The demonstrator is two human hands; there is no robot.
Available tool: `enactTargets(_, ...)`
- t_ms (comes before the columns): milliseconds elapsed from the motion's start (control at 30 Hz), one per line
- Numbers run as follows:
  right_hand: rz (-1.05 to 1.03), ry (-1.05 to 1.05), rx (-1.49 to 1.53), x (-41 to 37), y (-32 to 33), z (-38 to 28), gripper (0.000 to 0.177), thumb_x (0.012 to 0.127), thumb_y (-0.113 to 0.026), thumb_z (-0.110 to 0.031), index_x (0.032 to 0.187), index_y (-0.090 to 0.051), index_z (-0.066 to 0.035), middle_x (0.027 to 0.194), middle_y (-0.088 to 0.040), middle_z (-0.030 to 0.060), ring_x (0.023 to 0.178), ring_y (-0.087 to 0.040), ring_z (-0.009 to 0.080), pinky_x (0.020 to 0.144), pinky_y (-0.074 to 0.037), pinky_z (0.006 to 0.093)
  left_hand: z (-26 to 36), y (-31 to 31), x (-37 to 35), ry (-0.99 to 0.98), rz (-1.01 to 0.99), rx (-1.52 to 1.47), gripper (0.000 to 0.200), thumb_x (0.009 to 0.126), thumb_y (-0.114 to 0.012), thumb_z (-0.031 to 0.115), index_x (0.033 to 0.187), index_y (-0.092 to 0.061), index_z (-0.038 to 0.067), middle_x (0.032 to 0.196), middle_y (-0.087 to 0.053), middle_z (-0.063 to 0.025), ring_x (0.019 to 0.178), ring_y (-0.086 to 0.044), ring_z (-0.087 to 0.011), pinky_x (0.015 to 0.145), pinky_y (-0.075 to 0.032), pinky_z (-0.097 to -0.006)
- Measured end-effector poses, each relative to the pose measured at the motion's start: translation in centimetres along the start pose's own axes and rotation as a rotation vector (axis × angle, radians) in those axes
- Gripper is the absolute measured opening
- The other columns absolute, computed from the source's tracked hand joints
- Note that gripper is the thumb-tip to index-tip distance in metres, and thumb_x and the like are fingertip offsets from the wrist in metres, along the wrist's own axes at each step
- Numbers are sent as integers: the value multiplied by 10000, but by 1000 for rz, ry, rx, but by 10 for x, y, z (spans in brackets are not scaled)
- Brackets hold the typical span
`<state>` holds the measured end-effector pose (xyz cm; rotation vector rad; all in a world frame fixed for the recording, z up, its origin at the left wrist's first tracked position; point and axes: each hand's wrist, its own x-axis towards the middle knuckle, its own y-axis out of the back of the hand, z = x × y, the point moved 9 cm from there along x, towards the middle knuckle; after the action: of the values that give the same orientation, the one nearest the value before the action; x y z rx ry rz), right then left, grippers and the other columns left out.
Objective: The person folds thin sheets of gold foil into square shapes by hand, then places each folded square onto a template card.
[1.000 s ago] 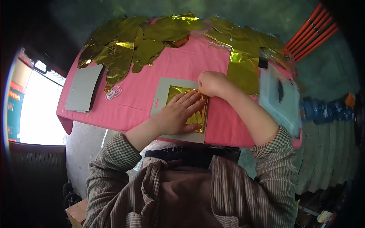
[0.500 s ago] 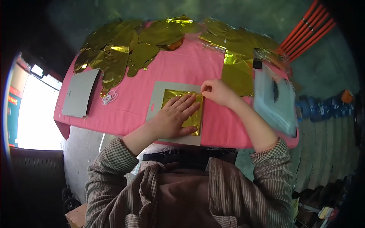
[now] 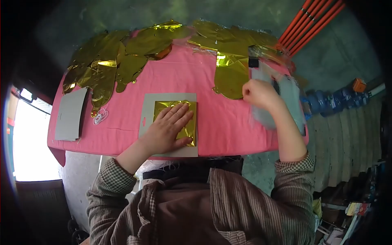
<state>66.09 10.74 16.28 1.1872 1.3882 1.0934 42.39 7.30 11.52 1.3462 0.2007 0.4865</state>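
My left hand (image 3: 166, 127) lies flat, fingers stretched out, on a folded gold foil sheet (image 3: 189, 130). That foil rests on a grey card (image 3: 148, 106) with a small slot at its left side, near the table's front edge. At the right, my right hand (image 3: 261, 95) is raised and closed, with the fingers curled in. Whatever it may hold is hidden. It appears over or beside the stack of clear plastic bags (image 3: 295, 100), close to a gold foil piece (image 3: 230, 79); contact cannot be made out.
A pink cloth (image 3: 228, 126) covers the table. Gold foil balloons (image 3: 98, 61) lie along the far side. Grey cards (image 3: 71, 116) and a coil of white cord (image 3: 100, 116) are at the left. Orange poles (image 3: 310, 24) and blue bottles (image 3: 326, 102) stand beyond the right side.
My right hand has moved right, from the card's upper right corner to the plastic bags. My left hand stays flat on the foil. The camera view has shifted slightly.
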Motion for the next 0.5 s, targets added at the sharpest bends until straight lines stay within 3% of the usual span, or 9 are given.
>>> enactTargets(67,-100,-31,-44,-18,-13,0,56,708,-601,-104,714,-635,-60,734,-602,102,759,-600,276,677,-462,375,0,0,0,-10,3,14,705,866,-494,506,1386,-338,57,1458,-289,-172,1363,-249,-299,1096,-210,-424)
enactTargets(133,27,216,-217,-34,-15,-24,36,690,-602,-91,676,-633,-77,787,-582,74,871,-567,252,791,-433,361,0,0,1,-4,-5,14,708,867,-492,509,1387,-335,56,1458,-288,-172,1364,-248,-299,1097,-207,-424)
enactTargets(233,106,361,-350,-50,-29,-39,31,682,-599,-102,660,-620,-94,806,-550,49,920,-526,226,839,-394,352,-1,-1,0,9,-13,2,714,851,-528,477,1392,-328,56,1464,-278,-171,1363,-251,-305,1100,-205,-426)
enactTargets(367,191,481,-413,-55,-28,-49,46,681,-591,-126,656,-609,-92,788,-544,38,865,-524,211,788,-398,340,-1,0,-1,19,-15,-20,713,845,-555,445,1395,-324,55,1469,-270,-170,1365,-246,-308,1102,-202,-428)
enactTargets(500,147,580,-371,-53,-28,-59,53,674,-612,-136,692,-583,-95,808,-546,27,871,-522,206,783,-401,335,-2,-3,-1,5,-14,-10,702,858,-541,448,1397,-322,55,1466,-271,-173,1376,-225,-302,1108,-193,-428)
